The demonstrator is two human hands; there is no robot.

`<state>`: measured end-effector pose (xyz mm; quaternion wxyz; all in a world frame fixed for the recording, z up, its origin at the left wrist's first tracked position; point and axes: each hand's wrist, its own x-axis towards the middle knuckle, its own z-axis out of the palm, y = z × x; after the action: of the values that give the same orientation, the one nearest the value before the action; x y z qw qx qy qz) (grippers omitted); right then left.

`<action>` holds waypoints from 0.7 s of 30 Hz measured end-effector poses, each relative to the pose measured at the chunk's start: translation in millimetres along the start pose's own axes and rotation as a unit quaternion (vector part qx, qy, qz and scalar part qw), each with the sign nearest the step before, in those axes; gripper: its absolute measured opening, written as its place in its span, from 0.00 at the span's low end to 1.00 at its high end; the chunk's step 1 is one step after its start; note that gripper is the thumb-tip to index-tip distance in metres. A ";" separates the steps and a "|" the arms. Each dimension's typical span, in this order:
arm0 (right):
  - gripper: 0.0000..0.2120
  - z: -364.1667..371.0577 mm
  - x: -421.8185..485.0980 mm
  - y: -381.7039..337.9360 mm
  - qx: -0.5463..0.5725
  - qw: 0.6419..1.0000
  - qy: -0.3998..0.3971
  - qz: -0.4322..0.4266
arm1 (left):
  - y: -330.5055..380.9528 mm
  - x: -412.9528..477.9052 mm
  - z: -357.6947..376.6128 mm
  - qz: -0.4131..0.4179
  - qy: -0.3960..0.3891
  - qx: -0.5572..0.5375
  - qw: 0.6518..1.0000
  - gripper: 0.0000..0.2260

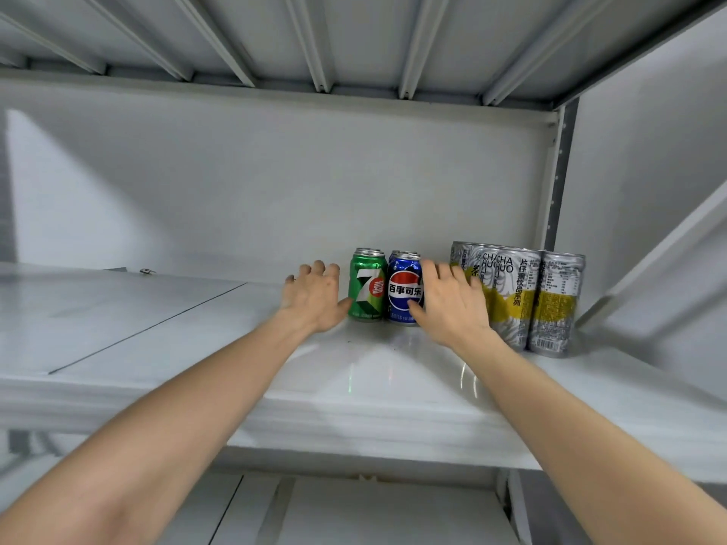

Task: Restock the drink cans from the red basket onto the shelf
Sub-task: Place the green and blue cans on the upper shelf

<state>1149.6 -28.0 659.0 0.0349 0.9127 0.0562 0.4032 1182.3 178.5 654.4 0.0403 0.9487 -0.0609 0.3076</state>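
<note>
Green metal meets the thumb of the left hand [314,298], low on the green can [368,287]; its other fingers are loosely spread and slightly bent, holding nothing, just left of that can. The right hand [452,304] lays its thumb against the lower front of the blue can [405,293], fingers spread and reaching far, overlapping the silver-and-yellow cans [523,300]; contact there cannot be told. Both front cans stand upright, side by side, with more can tops just behind them. All sit on the white shelf [196,348], the tall silver group at far right beside the grey upright post [560,182]
</note>
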 end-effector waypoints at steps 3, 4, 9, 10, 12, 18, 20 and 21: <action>0.29 -8.6 -9.5 -4.6 -0.031 0.999 0.010 -0.018 | -5.2 -17.1 -8.2 0.023 0.023 0.033 0.999 0.28; 0.29 -11.6 -13.3 -6.2 -0.036 0.999 0.014 -0.021 | -6.5 -22.7 -11.1 0.030 0.034 0.037 0.998 0.28; 0.27 -27.4 -36.2 -14.7 -0.043 0.998 0.041 -0.015 | -9.7 -54.1 -27.4 0.061 0.085 0.034 0.994 0.26; 0.27 -30.5 -42.0 -16.7 -0.041 0.998 0.048 -0.012 | -10.2 -60.7 -30.5 0.066 0.088 0.032 0.993 0.26; 0.26 -35.9 -54.8 -20.4 -0.037 0.998 0.056 -0.005 | -10.6 -74.0 -35.6 0.074 0.091 0.027 0.993 0.25; 0.24 -57.3 -90.6 -27.2 -0.032 0.995 0.092 0.013 | -8.3 -109.3 -50.1 0.094 0.116 -0.002 0.989 0.23; 0.23 -64.7 -99.6 -29.4 -0.030 0.994 0.101 0.014 | -8.8 -118.3 -55.2 0.097 0.132 -0.005 0.986 0.22; 0.24 -68.1 -104.2 -30.5 -0.030 0.994 0.103 0.016 | -8.9 -122.8 -57.3 0.099 0.140 -0.002 0.985 0.23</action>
<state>1027.3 -10.2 625.1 0.0498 0.8656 0.0328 0.4971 1051.7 205.0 628.1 0.0194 0.8855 -0.1488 0.4398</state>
